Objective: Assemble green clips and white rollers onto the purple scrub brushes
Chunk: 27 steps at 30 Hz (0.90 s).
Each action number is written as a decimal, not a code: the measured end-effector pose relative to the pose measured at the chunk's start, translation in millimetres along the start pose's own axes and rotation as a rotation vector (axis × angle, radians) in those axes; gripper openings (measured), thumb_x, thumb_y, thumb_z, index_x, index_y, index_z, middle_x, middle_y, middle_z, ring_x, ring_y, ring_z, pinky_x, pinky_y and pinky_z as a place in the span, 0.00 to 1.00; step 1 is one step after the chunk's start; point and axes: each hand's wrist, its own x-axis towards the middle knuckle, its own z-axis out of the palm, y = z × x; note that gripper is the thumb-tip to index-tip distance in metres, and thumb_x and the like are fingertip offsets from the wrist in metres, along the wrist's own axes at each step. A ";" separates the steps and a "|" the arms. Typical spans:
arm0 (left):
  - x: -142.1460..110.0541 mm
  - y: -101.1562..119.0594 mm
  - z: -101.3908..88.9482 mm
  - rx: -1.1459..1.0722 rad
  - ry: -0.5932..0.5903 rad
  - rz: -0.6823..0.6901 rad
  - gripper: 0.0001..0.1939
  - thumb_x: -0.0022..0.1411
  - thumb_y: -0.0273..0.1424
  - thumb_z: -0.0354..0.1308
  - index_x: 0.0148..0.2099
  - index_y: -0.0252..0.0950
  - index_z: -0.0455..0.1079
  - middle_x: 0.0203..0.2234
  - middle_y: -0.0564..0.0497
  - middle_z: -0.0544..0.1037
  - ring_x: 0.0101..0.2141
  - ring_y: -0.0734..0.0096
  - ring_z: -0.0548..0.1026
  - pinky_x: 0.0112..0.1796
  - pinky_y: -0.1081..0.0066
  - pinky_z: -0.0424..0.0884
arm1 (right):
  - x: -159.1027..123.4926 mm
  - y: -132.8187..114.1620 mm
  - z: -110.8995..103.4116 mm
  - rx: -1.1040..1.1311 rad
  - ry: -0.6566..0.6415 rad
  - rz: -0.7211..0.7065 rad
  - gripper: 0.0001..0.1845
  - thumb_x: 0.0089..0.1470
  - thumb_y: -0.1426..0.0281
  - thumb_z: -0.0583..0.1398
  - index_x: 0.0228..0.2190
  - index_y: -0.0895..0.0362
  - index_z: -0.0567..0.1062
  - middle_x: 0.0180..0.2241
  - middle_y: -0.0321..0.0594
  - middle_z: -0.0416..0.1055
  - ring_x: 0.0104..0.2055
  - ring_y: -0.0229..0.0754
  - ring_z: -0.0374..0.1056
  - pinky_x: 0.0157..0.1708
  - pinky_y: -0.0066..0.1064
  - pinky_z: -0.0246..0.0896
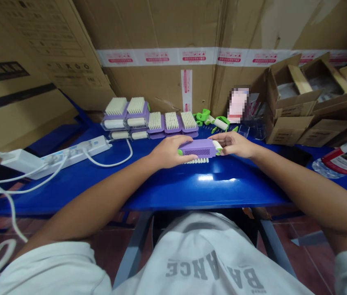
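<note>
Purple bristle brush (197, 148) is held level over the blue table (210, 192), with its slotted back uppermost and a row of white bristles (195, 161) showing along the near edge. Whether it touches the table cannot be told. The left hand (171, 152) is closed around the brush's left end. The right hand (231, 144) is pinched at the fingertips (213, 138) onto a white cylindrical insert (217, 146) at the right end, beside a green end fitting (218, 152).

Risks, as judged: the insert is held by fingertips alone, so uneven pressure could let it slip or spring loose. The glossy table offers little grip if the brush is set down. Clear-cased brushes (136, 119) stand near the hands, and a careless wrist could topple them. Loose green plastic parts (204, 116) could be nudged in the same way. Trailing white cables (53, 180) from the power strip (75, 155) could snag the left forearm.
</note>
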 end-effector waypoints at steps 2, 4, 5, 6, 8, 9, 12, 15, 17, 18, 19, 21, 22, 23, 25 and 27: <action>-0.1 -0.1 0.3 0.002 0.001 -0.001 0.33 0.64 0.55 0.64 0.62 0.38 0.75 0.59 0.44 0.81 0.58 0.51 0.79 0.63 0.55 0.72 | -0.2 -0.7 0.4 -0.001 0.005 0.002 0.34 0.34 0.75 0.73 0.49 0.58 0.83 0.45 0.47 0.86 0.49 0.54 0.82 0.53 0.46 0.77; -0.1 0.0 0.3 0.003 -0.001 0.000 0.34 0.64 0.54 0.64 0.63 0.38 0.75 0.59 0.44 0.81 0.58 0.52 0.79 0.63 0.55 0.72 | -0.6 -1.7 1.0 0.002 0.013 0.007 0.34 0.34 0.75 0.73 0.48 0.58 0.83 0.45 0.47 0.86 0.48 0.53 0.82 0.52 0.45 0.77; -0.1 0.0 0.2 0.003 -0.003 0.001 0.34 0.64 0.54 0.64 0.63 0.38 0.75 0.59 0.44 0.81 0.58 0.51 0.79 0.63 0.55 0.72 | -0.8 -2.3 1.4 0.004 0.016 0.009 0.34 0.34 0.75 0.73 0.48 0.58 0.83 0.44 0.47 0.86 0.48 0.53 0.82 0.52 0.44 0.77; 0.0 -0.1 0.0 0.002 -0.006 0.003 0.34 0.64 0.54 0.64 0.63 0.38 0.75 0.59 0.44 0.81 0.58 0.51 0.79 0.63 0.55 0.72 | -1.0 -2.8 1.7 0.005 0.018 0.012 0.34 0.34 0.75 0.73 0.48 0.58 0.83 0.44 0.47 0.86 0.47 0.53 0.82 0.51 0.44 0.77; 0.3 -0.7 -0.4 0.001 -0.012 0.006 0.34 0.64 0.54 0.64 0.63 0.37 0.75 0.59 0.43 0.81 0.58 0.51 0.79 0.63 0.55 0.71 | -1.2 -3.4 2.0 0.003 0.017 0.013 0.33 0.34 0.75 0.73 0.48 0.58 0.83 0.44 0.46 0.86 0.47 0.52 0.82 0.51 0.43 0.77; 0.4 -1.3 -0.5 0.003 -0.016 0.006 0.34 0.64 0.54 0.64 0.64 0.37 0.75 0.59 0.43 0.81 0.59 0.51 0.79 0.64 0.55 0.71 | -1.2 -3.4 2.0 0.002 0.015 0.011 0.33 0.34 0.75 0.73 0.48 0.58 0.83 0.44 0.46 0.86 0.47 0.52 0.82 0.51 0.44 0.77; 0.2 -3.2 0.2 0.027 -0.022 0.013 0.38 0.60 0.56 0.68 0.65 0.39 0.74 0.61 0.44 0.80 0.60 0.50 0.78 0.64 0.55 0.71 | -1.2 -2.4 1.5 -0.008 0.007 -0.006 0.33 0.35 0.75 0.73 0.49 0.58 0.83 0.45 0.47 0.86 0.48 0.53 0.82 0.53 0.46 0.76; -1.1 -2.2 2.6 0.079 -0.006 0.057 0.40 0.58 0.53 0.70 0.67 0.40 0.73 0.61 0.44 0.80 0.60 0.49 0.78 0.64 0.55 0.71 | -1.3 -0.8 2.4 -0.024 -0.009 -0.033 0.35 0.36 0.74 0.75 0.50 0.58 0.82 0.46 0.48 0.85 0.50 0.54 0.81 0.54 0.47 0.75; -2.9 1.6 4.5 0.145 0.018 0.093 0.36 0.61 0.49 0.68 0.67 0.39 0.73 0.62 0.42 0.79 0.60 0.47 0.78 0.63 0.53 0.72 | -1.3 0.1 4.4 -0.028 -0.012 -0.050 0.34 0.36 0.73 0.75 0.50 0.57 0.82 0.47 0.47 0.85 0.50 0.54 0.81 0.55 0.47 0.75; -4.0 4.2 5.2 0.187 0.030 0.105 0.35 0.62 0.48 0.67 0.67 0.39 0.73 0.62 0.42 0.79 0.60 0.46 0.78 0.63 0.52 0.72 | -1.2 0.4 5.8 -0.028 -0.011 -0.056 0.34 0.36 0.72 0.75 0.50 0.57 0.82 0.47 0.47 0.85 0.50 0.54 0.81 0.55 0.47 0.75; -5.2 7.0 5.8 0.230 0.037 0.113 0.34 0.63 0.47 0.66 0.67 0.39 0.73 0.62 0.41 0.79 0.60 0.45 0.78 0.62 0.51 0.72 | -1.1 0.7 7.3 -0.026 -0.008 -0.058 0.34 0.37 0.72 0.75 0.49 0.56 0.82 0.47 0.46 0.85 0.50 0.54 0.81 0.55 0.47 0.75; -7.5 12.1 6.4 0.303 0.039 0.122 0.34 0.65 0.47 0.64 0.68 0.39 0.72 0.62 0.40 0.79 0.59 0.44 0.79 0.60 0.51 0.74 | -0.7 1.1 10.4 -0.015 -0.002 -0.052 0.34 0.36 0.73 0.75 0.49 0.56 0.82 0.46 0.46 0.85 0.50 0.53 0.81 0.56 0.47 0.74; -8.5 13.9 6.6 0.326 0.035 0.127 0.34 0.66 0.48 0.63 0.68 0.39 0.72 0.61 0.41 0.80 0.58 0.44 0.80 0.58 0.52 0.75 | -0.4 1.2 11.8 -0.006 0.002 -0.044 0.34 0.35 0.73 0.75 0.49 0.56 0.82 0.46 0.45 0.85 0.50 0.53 0.81 0.56 0.47 0.74; -9.3 14.9 6.7 0.342 0.035 0.132 0.33 0.67 0.49 0.62 0.68 0.40 0.73 0.61 0.41 0.81 0.57 0.46 0.81 0.56 0.54 0.77 | -0.3 1.2 13.0 0.005 0.007 -0.036 0.35 0.35 0.74 0.75 0.49 0.56 0.82 0.46 0.45 0.85 0.49 0.53 0.81 0.56 0.47 0.74; -10.3 14.7 7.2 0.361 0.041 0.148 0.32 0.68 0.50 0.61 0.67 0.40 0.73 0.59 0.42 0.82 0.56 0.48 0.82 0.52 0.57 0.78 | -0.1 0.9 14.8 0.031 0.019 -0.022 0.35 0.34 0.74 0.75 0.49 0.57 0.82 0.45 0.44 0.86 0.48 0.52 0.81 0.54 0.46 0.75; -10.7 12.8 7.9 0.373 0.054 0.167 0.32 0.68 0.51 0.60 0.67 0.40 0.74 0.59 0.42 0.82 0.55 0.49 0.83 0.50 0.59 0.79 | -0.2 0.2 15.9 0.055 0.033 -0.013 0.34 0.33 0.75 0.74 0.47 0.56 0.83 0.43 0.44 0.86 0.46 0.50 0.82 0.53 0.45 0.75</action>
